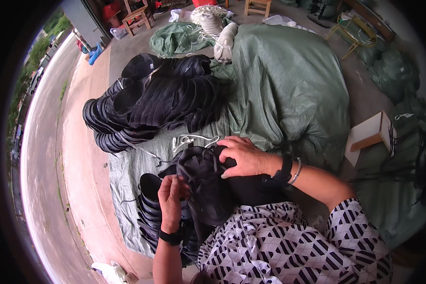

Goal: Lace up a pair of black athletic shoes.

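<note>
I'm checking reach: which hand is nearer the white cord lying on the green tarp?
Right. The right hand rests just beside the white cord; the left hand sits lower, farther away, pinching the black piece.

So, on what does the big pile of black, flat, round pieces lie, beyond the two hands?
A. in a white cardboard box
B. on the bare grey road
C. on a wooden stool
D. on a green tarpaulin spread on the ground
D: the big pile of black round pieces rests on the green woven tarpaulin, which is spread over the concrete ground and continues under the smaller stack near the left hand.
</note>
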Tool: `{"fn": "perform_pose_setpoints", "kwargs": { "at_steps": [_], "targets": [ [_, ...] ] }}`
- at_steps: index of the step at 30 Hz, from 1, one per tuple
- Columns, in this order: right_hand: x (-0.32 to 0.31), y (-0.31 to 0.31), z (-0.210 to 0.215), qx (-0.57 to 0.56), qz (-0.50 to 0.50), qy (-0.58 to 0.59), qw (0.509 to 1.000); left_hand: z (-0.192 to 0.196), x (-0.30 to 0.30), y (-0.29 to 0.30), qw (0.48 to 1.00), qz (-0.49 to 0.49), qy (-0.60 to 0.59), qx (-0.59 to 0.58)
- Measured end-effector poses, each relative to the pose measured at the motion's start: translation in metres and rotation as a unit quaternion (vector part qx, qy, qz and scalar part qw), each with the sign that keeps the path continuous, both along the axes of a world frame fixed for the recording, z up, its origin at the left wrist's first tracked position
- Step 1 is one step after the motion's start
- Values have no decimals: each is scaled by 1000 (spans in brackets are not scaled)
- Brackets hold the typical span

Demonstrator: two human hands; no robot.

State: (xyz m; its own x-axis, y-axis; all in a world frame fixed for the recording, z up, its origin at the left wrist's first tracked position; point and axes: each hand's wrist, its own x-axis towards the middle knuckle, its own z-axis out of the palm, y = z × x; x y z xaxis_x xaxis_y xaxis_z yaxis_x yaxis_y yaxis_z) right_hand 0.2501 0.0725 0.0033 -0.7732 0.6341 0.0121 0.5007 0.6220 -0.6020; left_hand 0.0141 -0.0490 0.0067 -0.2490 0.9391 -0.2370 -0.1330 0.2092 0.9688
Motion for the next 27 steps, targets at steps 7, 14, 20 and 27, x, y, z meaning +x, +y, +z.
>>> {"fn": "perform_pose_setpoints", "kwargs": {
  "at_steps": [7, 14, 20, 27],
  "targets": [
    [-4, -21, 2, 31, -9, -14, 999, -18, 4, -2, 1000, -12, -11, -23],
    [39, 22, 43, -173, 114, 11, 978, -16, -1, -7, 998, -1, -47, -37],
    [3, 26, 22, -49, -64, 80, 994, -17, -5, -4, 1000, -20, -9, -18],
    [-53, 33, 8, -55, -56, -34, 996, -21, -4, -6, 998, -34, -24, -38]
  ]
}}
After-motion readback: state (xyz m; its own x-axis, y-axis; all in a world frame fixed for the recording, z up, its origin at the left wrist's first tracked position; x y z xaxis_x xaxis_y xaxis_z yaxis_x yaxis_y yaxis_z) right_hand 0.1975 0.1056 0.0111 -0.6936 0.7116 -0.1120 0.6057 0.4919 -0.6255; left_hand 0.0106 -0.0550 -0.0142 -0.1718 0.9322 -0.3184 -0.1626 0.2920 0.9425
